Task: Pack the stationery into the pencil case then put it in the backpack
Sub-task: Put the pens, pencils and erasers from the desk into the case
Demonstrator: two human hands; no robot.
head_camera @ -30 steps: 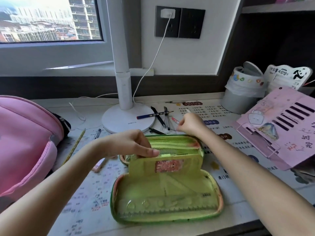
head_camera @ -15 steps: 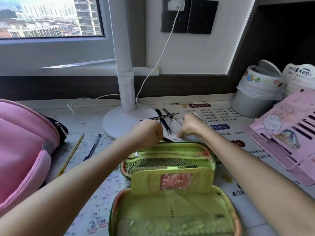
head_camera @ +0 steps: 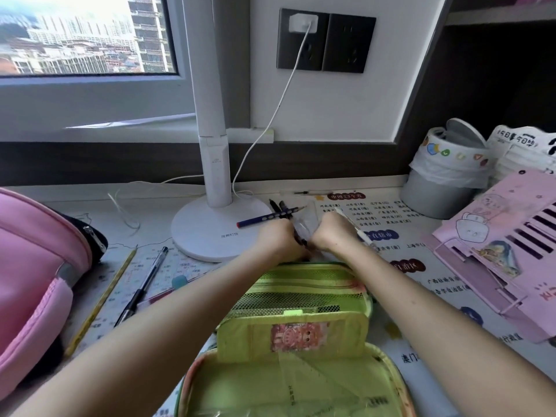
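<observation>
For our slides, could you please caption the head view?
Left hand and right hand grip pens by the lamp base, beyond an open green pencil case.

Lime-green pencil case (head_camera: 301,383) with pink sticker, pink backpack (head_camera: 33,266), white lamp (head_camera: 210,230), blue pencil (head_camera: 264,218), yellow pencil (head_camera: 102,299).

One view only: wide-angle head camera, above the near desk (head_camera: 60,212) edge, facing forward and down. Close in: case (head_camera: 234,383) fills bottom centre, cut by the frame; lamp (head_camera: 215,164), window (head_camera: 84,40) and socket (head_camera: 326,40) stand beyond, up top.
</observation>
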